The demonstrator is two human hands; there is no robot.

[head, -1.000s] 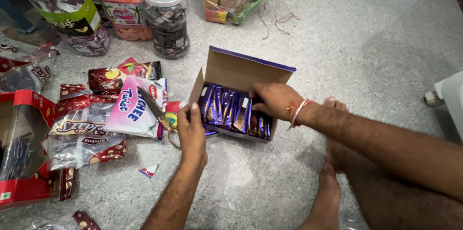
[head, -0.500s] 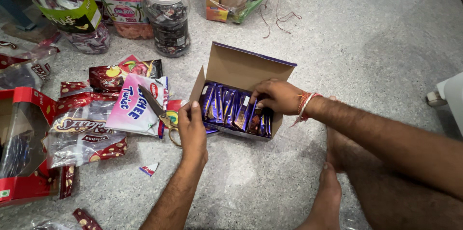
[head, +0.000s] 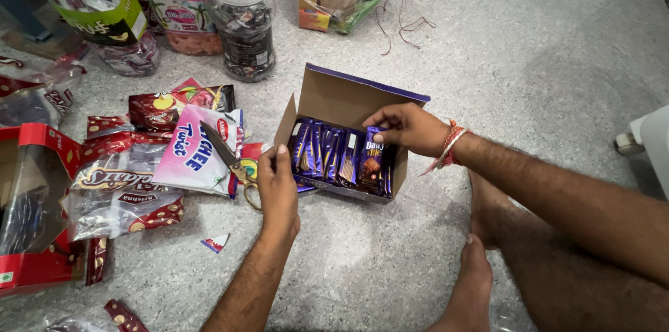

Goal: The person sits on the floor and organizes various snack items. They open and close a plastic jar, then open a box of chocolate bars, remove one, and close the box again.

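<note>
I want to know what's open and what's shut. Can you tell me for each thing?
Brown cardboard box with purple edge: open, lid up.
Purple chocolate bar: upright, pinched by right hand.
Left hand: holding the box's side.
Clear white-lidded jar: shut.
Clear green-lidded jar: shut.

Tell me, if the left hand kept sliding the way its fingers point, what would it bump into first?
The left hand points up and away, already touching the near left corner of the open cardboard box. Going on, it would probably push that box wall first, then the purple chocolate bars inside.
</note>
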